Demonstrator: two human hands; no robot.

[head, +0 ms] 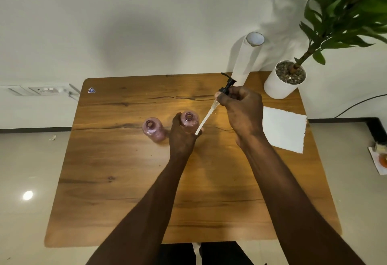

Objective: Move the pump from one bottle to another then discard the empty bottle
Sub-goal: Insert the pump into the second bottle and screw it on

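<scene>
Pump being held up above the far right part of the table, black head at the top, pale tube slanting down and to the left, lower tip ending just beside the right bottle.

Spreading across most of the view: wooden tabletop with dark grain lines running side to side.

Leaning in over the far right corner: leafy green plant, growing out of a white pot topped with gravel.

Standing upright just left of the pot, at the far edge: tall white roll.

Lying flat on the right side, near the right wrist: white paper sheet with a rough torn edge.

Reaching in from the near edge: 2 bare forearms.

Gripping the pump's collar, fingers curled tightly round it, well above the tabletop: right hand.

Wrapping the side of the right bottle, thumb on the left of its neck and fingers curling round the other side: left hand.

Standing uncapped near the middle, mouths open upward: 2 pinkish bottles, the left bottle untouched, just beside the held one.

Sitting near the far left corner: small blue and white sticker.
</scene>
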